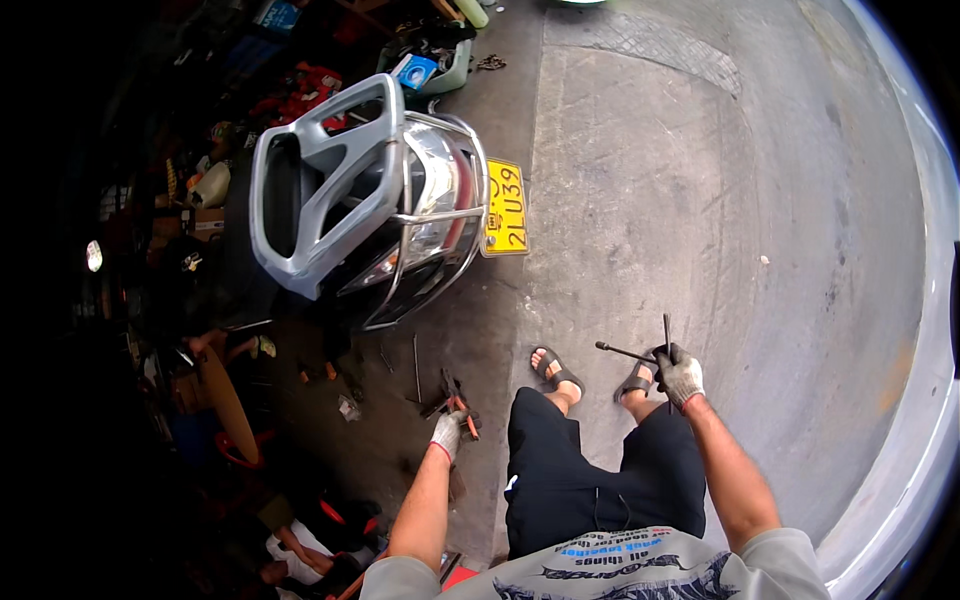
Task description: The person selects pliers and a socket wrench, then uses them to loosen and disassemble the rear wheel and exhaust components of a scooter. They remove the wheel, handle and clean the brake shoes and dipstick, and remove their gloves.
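My left hand [448,434], in a pale work glove, is closed at the handles of red-handled pliers [460,404], left of my legs. Dark tools crowd around the plier jaws, and I cannot tell whether these are held too. On the other side, my right hand [682,377], gloved in the same way with darkened fingers, grips a dark T-shaped socket wrench [632,352] in front of my right knee. Its long shaft points left, and the crossbar runs past the fingers on both sides. The palm hides the joint of the wrench.
A scooter's rear end [440,200], with a grey rack and chrome guard bars, stands ahead on the left. Long metal rods [416,368] and small parts lie on the floor below it. A green bin [455,65] of parts sits beyond. Another person [300,545] is at lower left.
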A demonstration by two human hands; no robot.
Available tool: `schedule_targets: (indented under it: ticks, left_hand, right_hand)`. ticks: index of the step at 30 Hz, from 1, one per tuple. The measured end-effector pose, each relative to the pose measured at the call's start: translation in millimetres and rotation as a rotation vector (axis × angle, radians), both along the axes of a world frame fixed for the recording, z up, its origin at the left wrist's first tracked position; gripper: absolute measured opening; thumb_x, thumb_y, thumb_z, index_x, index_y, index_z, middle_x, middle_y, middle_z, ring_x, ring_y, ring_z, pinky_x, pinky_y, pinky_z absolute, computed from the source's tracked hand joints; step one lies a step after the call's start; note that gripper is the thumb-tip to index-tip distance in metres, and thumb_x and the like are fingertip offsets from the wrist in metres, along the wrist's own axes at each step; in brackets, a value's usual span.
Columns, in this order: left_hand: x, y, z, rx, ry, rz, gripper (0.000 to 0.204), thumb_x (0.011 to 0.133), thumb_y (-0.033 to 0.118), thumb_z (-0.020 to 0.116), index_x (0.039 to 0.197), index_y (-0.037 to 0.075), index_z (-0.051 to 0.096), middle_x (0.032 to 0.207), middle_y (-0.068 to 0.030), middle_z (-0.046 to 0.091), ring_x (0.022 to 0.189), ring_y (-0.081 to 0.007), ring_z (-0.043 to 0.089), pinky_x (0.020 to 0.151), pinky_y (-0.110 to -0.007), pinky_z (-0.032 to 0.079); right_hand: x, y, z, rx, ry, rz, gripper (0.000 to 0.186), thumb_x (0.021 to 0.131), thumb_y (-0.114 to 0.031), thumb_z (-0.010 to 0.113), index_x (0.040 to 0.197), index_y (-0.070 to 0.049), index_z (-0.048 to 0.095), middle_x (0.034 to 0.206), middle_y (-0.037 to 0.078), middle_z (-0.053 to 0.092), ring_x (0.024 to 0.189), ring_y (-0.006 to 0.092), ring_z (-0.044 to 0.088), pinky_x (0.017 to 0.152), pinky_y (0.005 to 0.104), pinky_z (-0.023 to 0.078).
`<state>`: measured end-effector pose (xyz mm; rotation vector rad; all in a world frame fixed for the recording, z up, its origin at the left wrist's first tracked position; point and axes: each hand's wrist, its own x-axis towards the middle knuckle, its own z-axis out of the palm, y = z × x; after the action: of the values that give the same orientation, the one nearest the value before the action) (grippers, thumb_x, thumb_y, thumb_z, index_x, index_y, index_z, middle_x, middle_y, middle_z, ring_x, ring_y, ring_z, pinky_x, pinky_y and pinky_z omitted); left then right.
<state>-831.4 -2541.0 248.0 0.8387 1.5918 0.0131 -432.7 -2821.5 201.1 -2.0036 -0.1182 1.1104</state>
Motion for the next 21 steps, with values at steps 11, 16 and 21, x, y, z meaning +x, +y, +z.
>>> schedule_targets:
  ticks: [11,16,21]
  left_hand:
    - [76.3,176.7,-342.6,-0.039,-0.144,-0.113,0.039,0.093,0.026,0.049,0.125,0.006,0.055,0.124,-0.0108,0.058,0.119,-0.0281,0.052,0.103,-0.044,0.039]
    - [128.0,228.7,-466.4,0.029,-0.290,-0.049,0.043,0.094,0.025,0.049,0.130,0.003,0.050,0.127,-0.0120,0.057,0.117,-0.0283,0.055,0.099,-0.044,0.044]
    - [100.3,290.9,-550.2,0.156,-0.539,-0.022,0.045,0.095,0.025,0.049,0.134,0.002,0.045,0.131,-0.0130,0.054,0.118,-0.0291,0.055,0.097,-0.045,0.046]
  right_hand:
    - [37.9,75.5,-265.0,0.261,0.374,-0.125,0.023,0.094,-0.008,0.051,0.111,0.005,0.059,0.079,0.009,0.066,0.068,0.0156,0.062,0.065,0.0288,0.052]
    - [58.5,158.9,-370.8,0.245,0.231,0.088,0.022,0.093,-0.008,0.052,0.110,0.005,0.061,0.075,0.008,0.065,0.063,0.0131,0.062,0.056,0.0272,0.051]
    - [39.4,235.6,-432.7,0.288,0.181,0.246,0.021,0.094,-0.008,0.053,0.109,0.003,0.062,0.073,0.008,0.065,0.063,0.0115,0.063,0.048,0.0248,0.049]
